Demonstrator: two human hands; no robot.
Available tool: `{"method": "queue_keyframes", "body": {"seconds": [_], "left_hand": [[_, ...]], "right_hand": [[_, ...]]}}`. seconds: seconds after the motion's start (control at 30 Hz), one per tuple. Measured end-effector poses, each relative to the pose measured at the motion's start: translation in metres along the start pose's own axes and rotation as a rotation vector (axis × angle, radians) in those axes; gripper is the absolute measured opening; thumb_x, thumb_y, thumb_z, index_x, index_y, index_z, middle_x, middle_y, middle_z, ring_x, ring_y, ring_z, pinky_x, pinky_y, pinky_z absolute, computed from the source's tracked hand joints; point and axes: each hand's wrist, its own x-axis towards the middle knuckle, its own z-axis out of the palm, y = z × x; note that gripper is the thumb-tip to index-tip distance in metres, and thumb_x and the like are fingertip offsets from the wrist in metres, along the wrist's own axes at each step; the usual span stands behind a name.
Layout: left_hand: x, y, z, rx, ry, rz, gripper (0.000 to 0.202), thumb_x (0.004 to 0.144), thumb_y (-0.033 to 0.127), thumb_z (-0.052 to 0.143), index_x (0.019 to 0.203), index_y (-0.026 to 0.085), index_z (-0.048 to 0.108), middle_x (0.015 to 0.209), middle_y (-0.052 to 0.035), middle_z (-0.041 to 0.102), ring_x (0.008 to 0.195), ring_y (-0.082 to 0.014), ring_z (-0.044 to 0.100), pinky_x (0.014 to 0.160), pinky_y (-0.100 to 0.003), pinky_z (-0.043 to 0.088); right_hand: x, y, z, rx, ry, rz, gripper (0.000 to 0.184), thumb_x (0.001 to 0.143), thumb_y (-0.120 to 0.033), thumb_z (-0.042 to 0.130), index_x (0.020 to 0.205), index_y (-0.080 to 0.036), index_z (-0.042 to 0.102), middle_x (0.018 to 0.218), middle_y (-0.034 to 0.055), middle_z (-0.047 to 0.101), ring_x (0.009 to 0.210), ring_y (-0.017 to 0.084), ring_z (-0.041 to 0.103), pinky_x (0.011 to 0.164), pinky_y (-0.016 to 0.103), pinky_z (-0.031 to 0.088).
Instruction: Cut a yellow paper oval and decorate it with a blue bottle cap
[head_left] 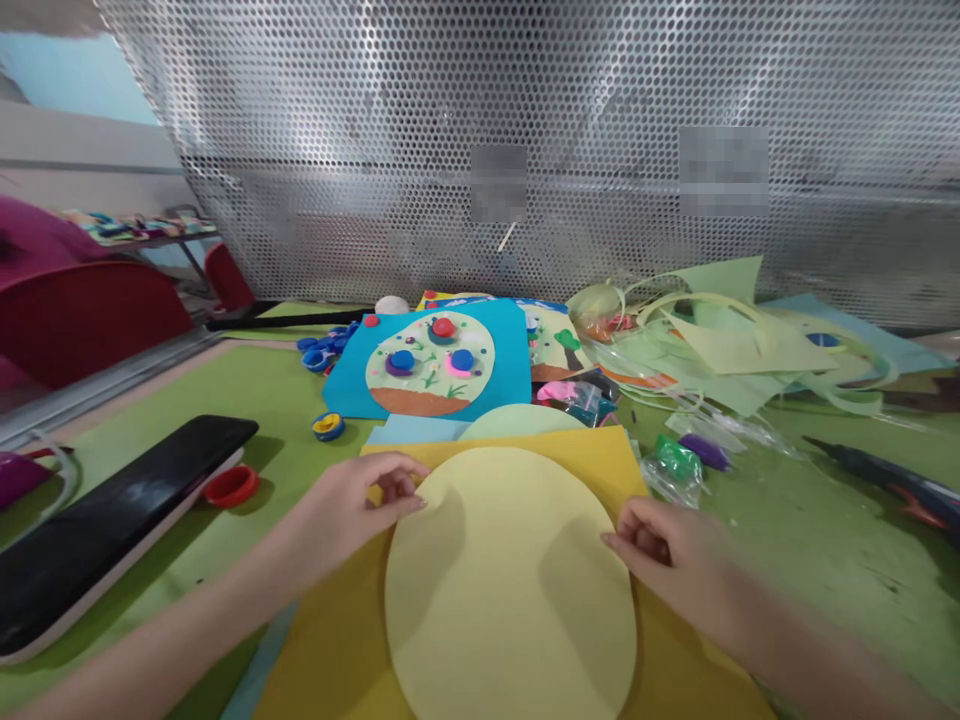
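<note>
On the yellow sheet (pixel 337 645), we have the pale disc (pixel 510 600) between our left hand (pixel 379 490) and right hand (pixel 660 545), fingers half-curled at its edges, whether pinching it we cannot tell, with the blue card (pixel 432 350) beyond the sheet.

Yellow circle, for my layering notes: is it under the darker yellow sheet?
No, the yellow circle lies on top of the darker sheet.
</note>
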Motion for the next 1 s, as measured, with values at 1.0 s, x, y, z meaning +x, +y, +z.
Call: {"method": "queue_keyframes", "body": {"seconds": [1.0], "left_hand": [[-0.0042,0.0021,-0.0028,0.079,0.038,0.014,0.039,0.077,0.047,0.052,0.102,0.018,0.058,0.083,-0.0061,0.063,0.071,-0.0235,0.062,0.056,-0.034,0.055]], "right_hand": [[-0.0043,-0.0053,-0.0012,-0.110,0.043,-0.062,0.020,0.082,-0.033,0.041,0.064,-0.024,0.039,0.054,-0.0023,0.051,0.049,0.019,0.052,0.049,0.031,0.039]]}}
